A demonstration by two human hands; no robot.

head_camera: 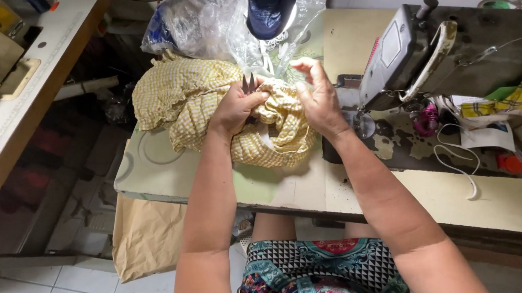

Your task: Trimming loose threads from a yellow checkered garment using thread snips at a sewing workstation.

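Note:
A crumpled yellow checked garment (184,100) lies on the pale sewing table (171,171). My left hand (237,108) is closed on a fold of it and also holds small dark thread snips (248,84), their points sticking upward. My right hand (317,96) pinches the cloth just to the right, fingers curled at the top edge of the fabric. Both hands rest on the bunched part of the garment near the table's middle.
A grey sewing machine (450,47) stands at the right with pink bobbins (426,119) and a white cord (458,166) beside it. Clear plastic bags (209,18) and a dark blue cloth (271,5) sit behind the garment. Another sewing table (19,102) is at the left.

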